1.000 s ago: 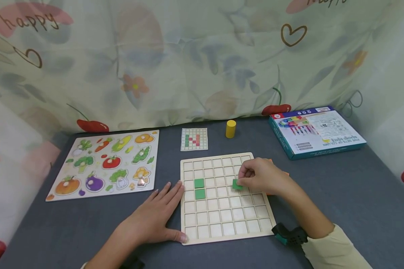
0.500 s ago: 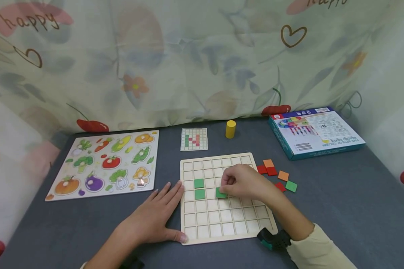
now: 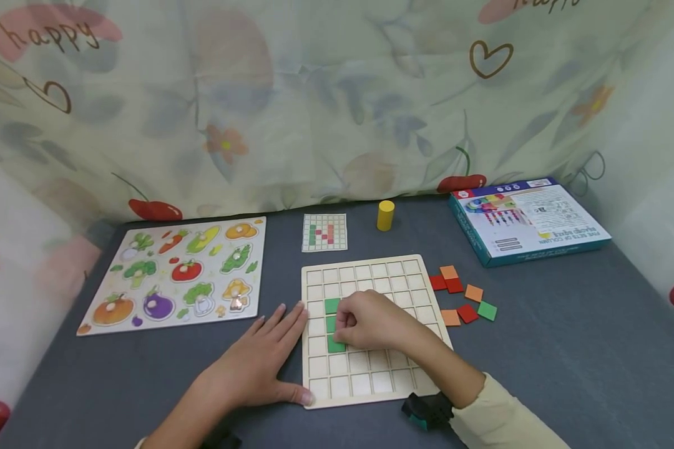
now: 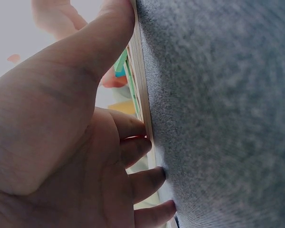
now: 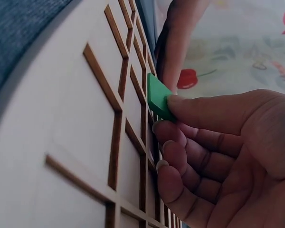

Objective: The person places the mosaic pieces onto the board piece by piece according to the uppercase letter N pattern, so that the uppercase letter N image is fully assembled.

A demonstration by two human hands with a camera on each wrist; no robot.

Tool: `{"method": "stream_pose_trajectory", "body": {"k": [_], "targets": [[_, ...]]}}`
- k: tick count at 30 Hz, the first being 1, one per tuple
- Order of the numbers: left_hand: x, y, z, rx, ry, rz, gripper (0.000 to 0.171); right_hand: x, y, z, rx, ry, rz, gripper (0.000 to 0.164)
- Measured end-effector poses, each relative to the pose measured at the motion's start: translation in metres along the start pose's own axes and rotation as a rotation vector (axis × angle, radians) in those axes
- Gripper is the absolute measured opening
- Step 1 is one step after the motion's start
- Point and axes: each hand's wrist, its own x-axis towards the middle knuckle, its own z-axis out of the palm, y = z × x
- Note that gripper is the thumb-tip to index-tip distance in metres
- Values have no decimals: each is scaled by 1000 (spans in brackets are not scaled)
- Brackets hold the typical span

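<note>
My right hand [image 3: 371, 321] pinches a green square tile [image 5: 159, 97] between thumb and fingers. In the head view that tile sits at the second column of the wooden grid board [image 3: 371, 390], just below two other green tiles [image 3: 331, 305] set in the same column. The right wrist view shows the held tile tilted against the board's ridges; whether it is fully seated I cannot tell. My left hand [image 3: 253, 368] lies along the board's left edge, fingers straight, thumb touching the near left corner. In the left wrist view its fingertips [image 4: 154, 178] touch the board's side.
Several loose orange, red and green tiles [image 3: 467, 313] lie right of the board. Behind it are a small pattern card [image 3: 337, 246] and a yellow cylinder [image 3: 385, 216]. A vegetable puzzle board [image 3: 165, 262] lies left; a flat box [image 3: 539, 224] is at the back right.
My right hand has moved left and nearer across the board, carrying the green tile from the right-hand columns to the second column. The loose tiles have come into view. My left hand has stayed still.
</note>
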Motion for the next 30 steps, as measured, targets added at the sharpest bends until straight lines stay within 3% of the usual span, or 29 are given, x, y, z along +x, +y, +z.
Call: {"method": "stream_pose_trajectory", "body": {"k": [19,30], "targets": [[0,2,-2,-2,-2,-2,124,-3,-2,5,-55,40,-19,21],[1,2,-3,1,-19,-16,125,-30,14,-15,-44,90,4,16]]}}
